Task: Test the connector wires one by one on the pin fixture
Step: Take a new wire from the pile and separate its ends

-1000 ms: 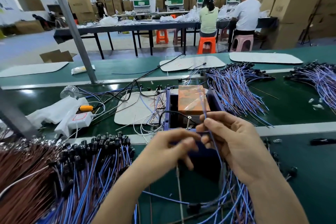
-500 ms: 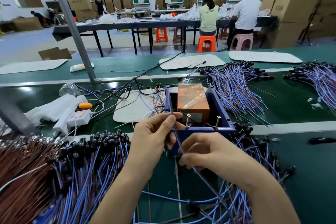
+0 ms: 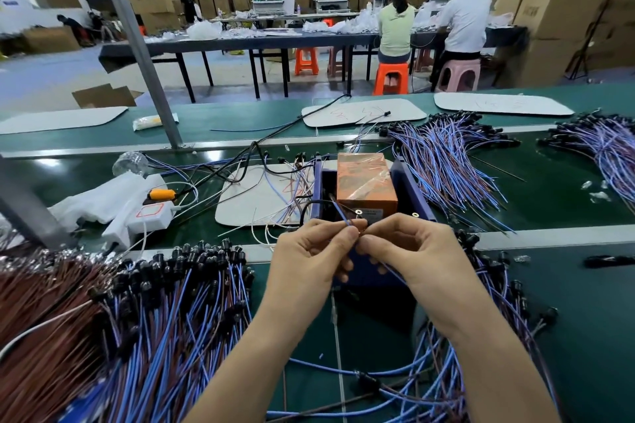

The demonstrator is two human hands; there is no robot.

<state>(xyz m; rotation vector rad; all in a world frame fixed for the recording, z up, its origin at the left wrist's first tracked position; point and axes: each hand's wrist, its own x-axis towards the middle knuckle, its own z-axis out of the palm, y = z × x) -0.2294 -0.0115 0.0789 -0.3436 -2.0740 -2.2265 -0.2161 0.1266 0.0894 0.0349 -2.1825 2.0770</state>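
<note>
Left hand [image 3: 309, 261] and right hand [image 3: 415, 251] meet fingertip to fingertip. Both pinch a single blue wire [image 3: 340, 215] directly in front of the pin fixture [image 3: 409, 189]. The free wire end angles up over the fixture's near edge. Bundled wires [image 3: 171, 312] lie on the desk [image 3: 584, 319] beside the left forearm.

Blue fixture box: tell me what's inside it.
An orange film-wrapped block, a black cable and two metal pins. The left hand and right hand, pinching a wire, cover its near wall; its floor is hidden.

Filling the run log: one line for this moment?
left hand: pinches blue wire | right hand: pinches blue wire | fixture: behind hands
</note>
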